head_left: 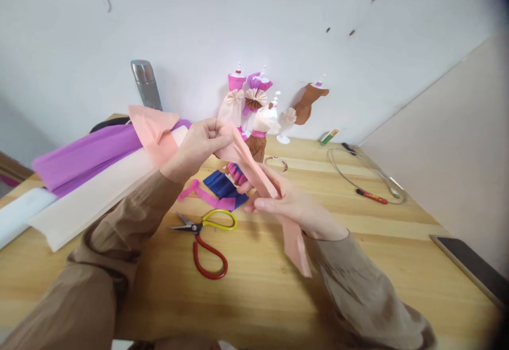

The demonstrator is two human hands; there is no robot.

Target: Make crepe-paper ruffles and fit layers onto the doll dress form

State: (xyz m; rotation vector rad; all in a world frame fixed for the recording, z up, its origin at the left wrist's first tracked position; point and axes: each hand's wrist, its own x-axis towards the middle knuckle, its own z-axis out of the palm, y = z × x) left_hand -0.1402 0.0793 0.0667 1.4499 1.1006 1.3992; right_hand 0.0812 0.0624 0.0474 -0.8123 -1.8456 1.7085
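Note:
A long strip of peach crepe paper stretches between my two hands above the wooden table. My left hand pinches its upper end, fingers closed. My right hand grips the strip lower down, and the tail hangs past my wrist. Below the hands lie scissors with one yellow and one red handle, a folded blue paper piece and a pink paper strip.
Rolls of purple, cream and peach crepe paper lie at the left. Small mannequins in paper dresses stand by the wall near a metal flask. A wire loop and a dark tablet are at the right.

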